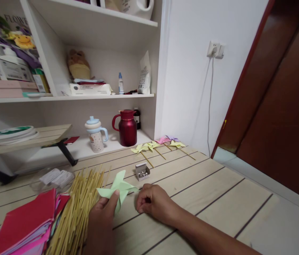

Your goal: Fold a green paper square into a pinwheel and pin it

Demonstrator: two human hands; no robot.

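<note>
A pale green paper pinwheel (122,187) is pinched between the thumb and fingers of my left hand (103,211), just above the table. My right hand (151,202) is closed, fingers curled together, close to the pinwheel's right tip; whatever it may hold is hidden. Beyond it stands a small open box (142,172) with shiny metal pins inside. A heap of thin wooden sticks (76,205) lies by my left forearm. Left of the sticks is a stack of coloured paper sheets (28,217), red on top.
Several paper pinwheels on sticks (153,145) lie at the table's back edge. A red thermos jug (128,128) and a pale cup with a blue handle (96,136) stand behind on the shelf. A clear plastic package (52,178) lies left, near a small raised stand (55,134).
</note>
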